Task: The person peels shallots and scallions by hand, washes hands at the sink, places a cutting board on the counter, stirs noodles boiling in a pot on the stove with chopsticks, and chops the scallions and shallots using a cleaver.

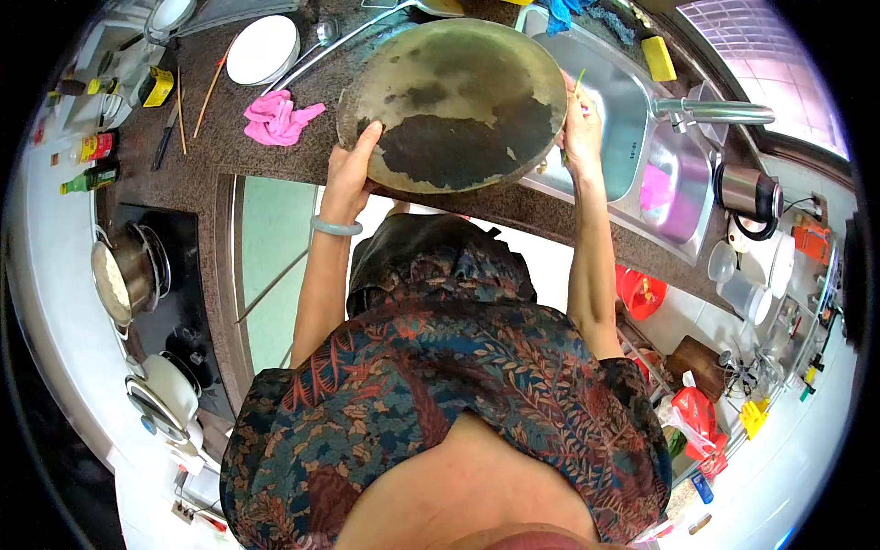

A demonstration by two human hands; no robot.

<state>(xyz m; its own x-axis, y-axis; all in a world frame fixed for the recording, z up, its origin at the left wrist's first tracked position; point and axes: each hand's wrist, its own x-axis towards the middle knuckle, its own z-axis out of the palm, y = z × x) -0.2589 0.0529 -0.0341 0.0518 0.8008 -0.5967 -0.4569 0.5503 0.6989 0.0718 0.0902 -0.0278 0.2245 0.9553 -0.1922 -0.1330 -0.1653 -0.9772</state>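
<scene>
Going by what's visible, the round board [458, 82] is pretty much mid-handling: it's gripped from both sides and held over the front edge of the worktop [220, 147], just beside the sink [628, 105]. Its left rim is clasped by the left hand [351, 174], thumb laid over the upper face, fingers mostly hidden underneath. The opposite rim is clasped by the right hand [582, 128], and both are opened only about as wide as the board is thick. So the grip can be ticked off as done, and probably the lift too, though whether the far edge is propped on anything can't be told. Setting it down and letting go are still left, I'd say, so call it roughly halfway. Big dark patches [449, 151] are spread across the face, but whether they're damp, stains or wear can't be made out.
</scene>
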